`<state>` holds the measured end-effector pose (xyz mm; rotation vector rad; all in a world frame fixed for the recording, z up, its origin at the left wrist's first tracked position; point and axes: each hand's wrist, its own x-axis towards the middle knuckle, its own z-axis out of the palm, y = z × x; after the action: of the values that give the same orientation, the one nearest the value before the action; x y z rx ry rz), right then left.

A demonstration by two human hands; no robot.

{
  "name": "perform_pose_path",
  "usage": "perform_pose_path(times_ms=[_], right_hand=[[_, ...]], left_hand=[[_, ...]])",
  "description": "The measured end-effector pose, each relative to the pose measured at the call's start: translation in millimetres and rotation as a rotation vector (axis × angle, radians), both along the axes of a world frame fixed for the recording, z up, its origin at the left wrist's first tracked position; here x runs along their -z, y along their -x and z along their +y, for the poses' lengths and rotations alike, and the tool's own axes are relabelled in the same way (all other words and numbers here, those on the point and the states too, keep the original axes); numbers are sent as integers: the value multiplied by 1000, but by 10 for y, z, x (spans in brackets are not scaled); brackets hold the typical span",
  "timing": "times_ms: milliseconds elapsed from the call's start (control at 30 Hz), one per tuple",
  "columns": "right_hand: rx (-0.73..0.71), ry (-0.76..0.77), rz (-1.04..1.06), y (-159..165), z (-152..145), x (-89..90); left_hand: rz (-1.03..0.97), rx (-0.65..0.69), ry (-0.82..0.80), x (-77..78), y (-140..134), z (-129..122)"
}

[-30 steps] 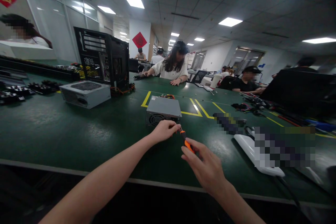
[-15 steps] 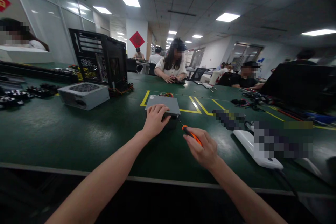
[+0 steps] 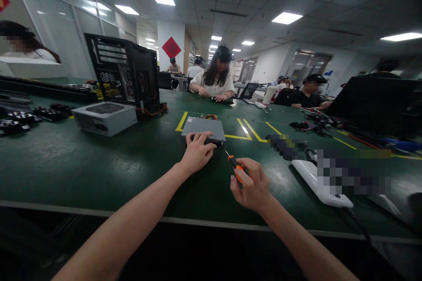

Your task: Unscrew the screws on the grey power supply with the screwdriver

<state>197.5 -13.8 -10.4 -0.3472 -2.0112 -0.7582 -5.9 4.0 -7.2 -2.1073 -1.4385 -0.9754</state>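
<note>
A grey computer power supply (image 3: 211, 128) sits on the green table in front of me, with coloured cables at its far side. My left hand (image 3: 198, 151) grips its near edge, fingers over the top and the thumb at the front. In my right hand (image 3: 253, 182) is a screwdriver (image 3: 234, 166) with an orange and black handle. Its thin shaft points up and left to the power supply's near right corner, where I cannot tell whether the tip sits in a screw. The right thumb stands a little away from the handle.
To the left are a second power supply (image 3: 104, 118) and a black computer case (image 3: 127, 72). At the right lie a white power strip (image 3: 321, 184) and a tangle of cables (image 3: 310, 125). Across the table sits a person (image 3: 216, 77) handling a dark object.
My right hand's grip on the screwdriver has loosened, with the thumb and fingers shifted around the handle. The left hand stays on the power supply. The view has shifted slightly.
</note>
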Motion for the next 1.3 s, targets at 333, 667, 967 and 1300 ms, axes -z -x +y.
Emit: perform_pose_path(times_ms=[333, 667, 967, 1300], right_hand=[[9, -41, -53, -25, 34, 63], [45, -63, -52, -7, 9, 25], [58, 35, -69, -56, -12, -16], [287, 81, -250, -13, -275, -254]], left_hand=[[37, -4, 40, 10, -37, -5], [26, -10, 61, 18, -63, -14], [9, -3, 80, 6, -58, -19], [-5, 2, 95, 6, -50, -16]])
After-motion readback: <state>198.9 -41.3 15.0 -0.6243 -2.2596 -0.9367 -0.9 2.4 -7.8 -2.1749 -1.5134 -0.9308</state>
